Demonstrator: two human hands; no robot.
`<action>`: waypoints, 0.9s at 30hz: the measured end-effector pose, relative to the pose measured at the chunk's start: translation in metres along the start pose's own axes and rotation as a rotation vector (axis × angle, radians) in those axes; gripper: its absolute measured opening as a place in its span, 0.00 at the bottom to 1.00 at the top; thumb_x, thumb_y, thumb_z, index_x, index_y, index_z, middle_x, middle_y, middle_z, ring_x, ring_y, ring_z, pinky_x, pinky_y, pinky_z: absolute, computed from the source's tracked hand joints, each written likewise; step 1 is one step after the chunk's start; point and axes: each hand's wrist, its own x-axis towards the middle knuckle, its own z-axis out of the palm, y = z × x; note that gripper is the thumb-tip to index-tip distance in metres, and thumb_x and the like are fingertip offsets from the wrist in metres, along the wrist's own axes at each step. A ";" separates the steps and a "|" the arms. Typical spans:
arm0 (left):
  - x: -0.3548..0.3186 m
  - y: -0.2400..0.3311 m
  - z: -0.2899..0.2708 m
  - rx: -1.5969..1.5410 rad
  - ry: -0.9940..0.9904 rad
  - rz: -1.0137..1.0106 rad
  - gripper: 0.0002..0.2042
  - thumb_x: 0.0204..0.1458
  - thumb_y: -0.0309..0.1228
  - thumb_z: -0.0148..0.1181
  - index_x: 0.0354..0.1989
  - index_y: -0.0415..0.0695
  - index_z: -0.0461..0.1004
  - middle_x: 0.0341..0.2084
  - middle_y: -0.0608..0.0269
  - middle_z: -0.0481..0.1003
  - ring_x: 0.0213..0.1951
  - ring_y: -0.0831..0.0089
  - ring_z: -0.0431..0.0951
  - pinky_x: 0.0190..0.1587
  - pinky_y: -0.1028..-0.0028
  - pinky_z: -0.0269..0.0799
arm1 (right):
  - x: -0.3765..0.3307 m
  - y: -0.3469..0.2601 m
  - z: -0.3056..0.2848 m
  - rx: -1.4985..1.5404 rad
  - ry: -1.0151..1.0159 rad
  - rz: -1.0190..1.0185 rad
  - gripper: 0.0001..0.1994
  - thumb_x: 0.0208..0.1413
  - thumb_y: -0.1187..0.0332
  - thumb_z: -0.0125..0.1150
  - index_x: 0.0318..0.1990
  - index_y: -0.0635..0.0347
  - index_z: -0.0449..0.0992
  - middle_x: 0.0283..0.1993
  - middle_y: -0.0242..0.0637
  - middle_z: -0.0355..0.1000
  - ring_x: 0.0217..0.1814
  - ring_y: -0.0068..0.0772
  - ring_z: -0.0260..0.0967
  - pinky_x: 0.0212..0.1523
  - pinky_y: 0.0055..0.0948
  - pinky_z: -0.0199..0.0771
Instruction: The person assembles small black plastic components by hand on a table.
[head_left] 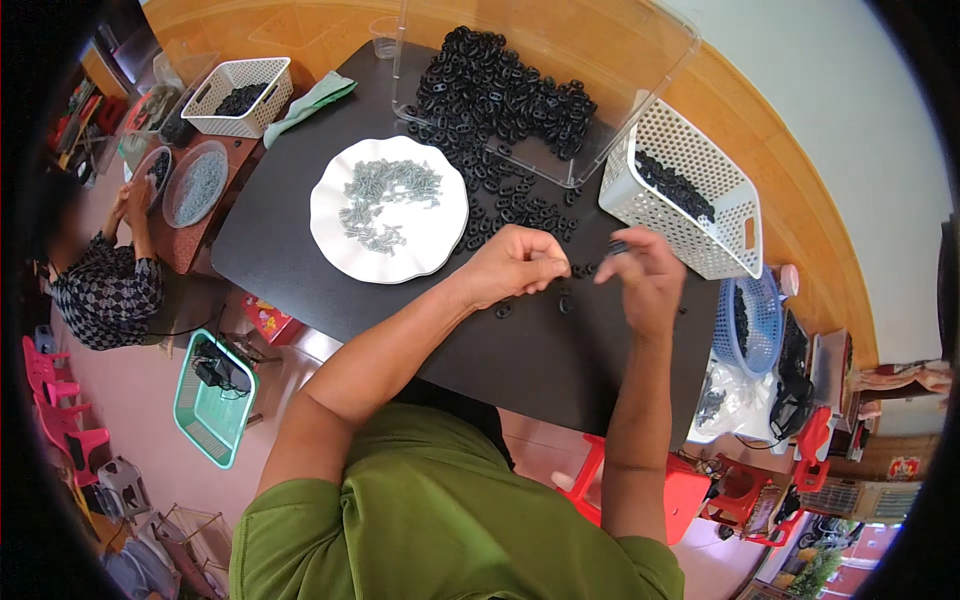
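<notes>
My left hand (517, 266) is closed in a pinch above the dark table, right of the white plate. What its fingertips hold, if anything, is too small to make out. My right hand (645, 278), slightly blurred, is apart from the left, with a small black plastic part (618, 247) at its bent fingers. Around both hands lie loose black parts (566, 303), oval with holes. Thin silvery pins or screws (385, 190) lie spread on the scalloped white plate (335, 235). Beyond my hands, a large pile of black parts (490, 95) spills from a clear plastic bin (640, 50) onto the table.
A white perforated basket (735, 195) with black parts stands at the right table edge, above a blue basket (765, 330). A green cloth (312, 103) lies at the far left. Another person (105, 270) works at a side table with bowls. A red stool (685, 495) stands below.
</notes>
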 end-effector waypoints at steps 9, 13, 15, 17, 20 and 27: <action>0.006 -0.007 -0.009 0.044 0.370 0.171 0.07 0.50 0.27 0.55 0.22 0.40 0.71 0.13 0.74 0.66 0.17 0.89 0.61 0.19 0.85 0.56 | 0.063 -0.041 -0.088 -0.669 0.492 -0.181 0.14 0.50 0.78 0.54 0.46 0.72 0.68 0.28 0.35 0.67 0.25 0.19 0.66 0.25 0.18 0.67; 0.006 -0.013 -0.011 0.139 0.458 0.215 0.07 0.50 0.26 0.55 0.22 0.40 0.70 0.13 0.76 0.65 0.17 0.89 0.60 0.20 0.85 0.55 | 0.055 -0.034 -0.077 -0.902 0.540 -0.318 0.11 0.51 0.75 0.54 0.41 0.70 0.71 0.27 0.32 0.68 0.24 0.19 0.64 0.24 0.18 0.65; 0.006 -0.014 -0.013 0.113 0.462 0.202 0.06 0.51 0.27 0.55 0.23 0.41 0.71 0.14 0.75 0.65 0.18 0.89 0.60 0.20 0.85 0.56 | 0.033 -0.030 -0.050 -0.996 0.325 -0.263 0.07 0.48 0.76 0.55 0.37 0.66 0.71 0.28 0.34 0.68 0.25 0.24 0.64 0.26 0.22 0.65; 0.009 -0.016 -0.012 0.098 0.461 0.175 0.05 0.52 0.27 0.54 0.25 0.41 0.71 0.15 0.74 0.66 0.18 0.88 0.61 0.21 0.86 0.57 | 0.014 -0.014 -0.025 -0.921 0.027 -0.151 0.07 0.45 0.77 0.57 0.34 0.63 0.71 0.27 0.38 0.67 0.27 0.32 0.66 0.29 0.28 0.66; 0.008 -0.015 -0.009 0.138 0.468 0.146 0.06 0.52 0.27 0.54 0.24 0.41 0.71 0.14 0.75 0.66 0.18 0.89 0.60 0.21 0.86 0.56 | -0.002 0.010 -0.005 -1.011 -0.212 -0.139 0.08 0.42 0.76 0.59 0.33 0.60 0.72 0.27 0.40 0.65 0.29 0.42 0.67 0.30 0.32 0.67; 0.001 -0.012 -0.001 0.496 0.469 0.269 0.06 0.49 0.25 0.55 0.24 0.38 0.70 0.14 0.69 0.67 0.19 0.86 0.64 0.22 0.81 0.60 | -0.010 0.009 0.001 -0.956 -0.378 0.013 0.08 0.38 0.75 0.62 0.31 0.59 0.74 0.27 0.37 0.67 0.28 0.40 0.68 0.29 0.32 0.67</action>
